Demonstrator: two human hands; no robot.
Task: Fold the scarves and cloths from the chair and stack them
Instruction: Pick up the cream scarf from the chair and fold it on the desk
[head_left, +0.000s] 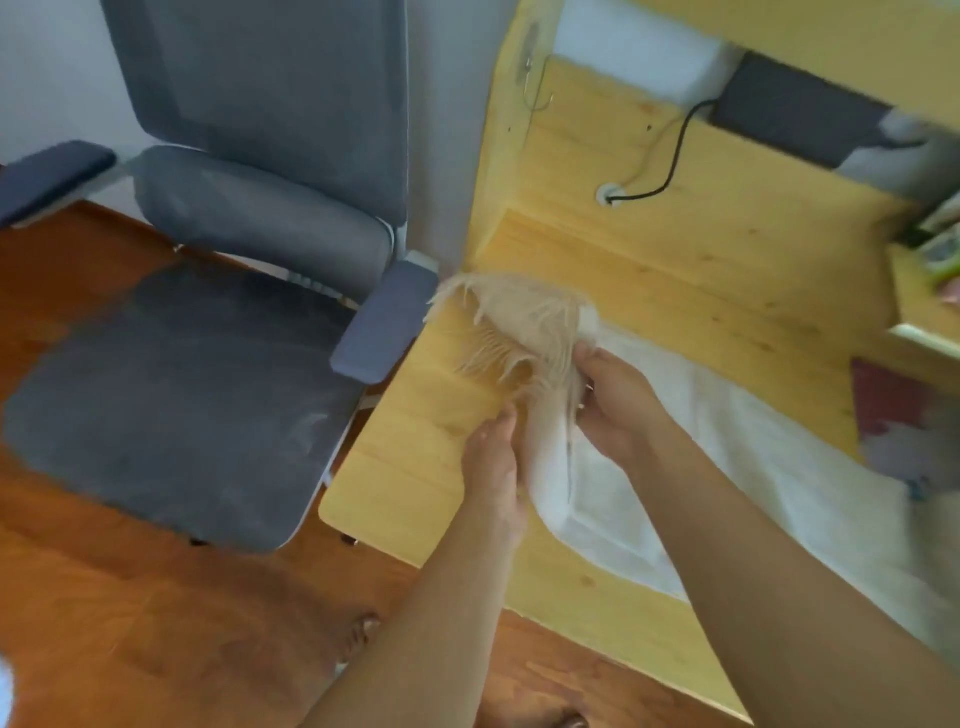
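A cream scarf (727, 457) with a fringed end (509, 332) lies across the yellow wooden desk (675, 270). My left hand (496, 467) grips the scarf's near edge just below the fringe. My right hand (618, 400) pinches the same end from the right side, lifting the fringe a little off the desk. The grey office chair (171, 395) stands to the left with a bare seat. The image is motion-blurred.
A patterned red and white cloth (898, 426) lies at the desk's right edge. A black cable (670, 166) and a dark box (800, 114) sit at the desk's back. Brown wooden floor (130, 623) surrounds the chair; the chair's armrest (387, 322) touches the desk's left edge.
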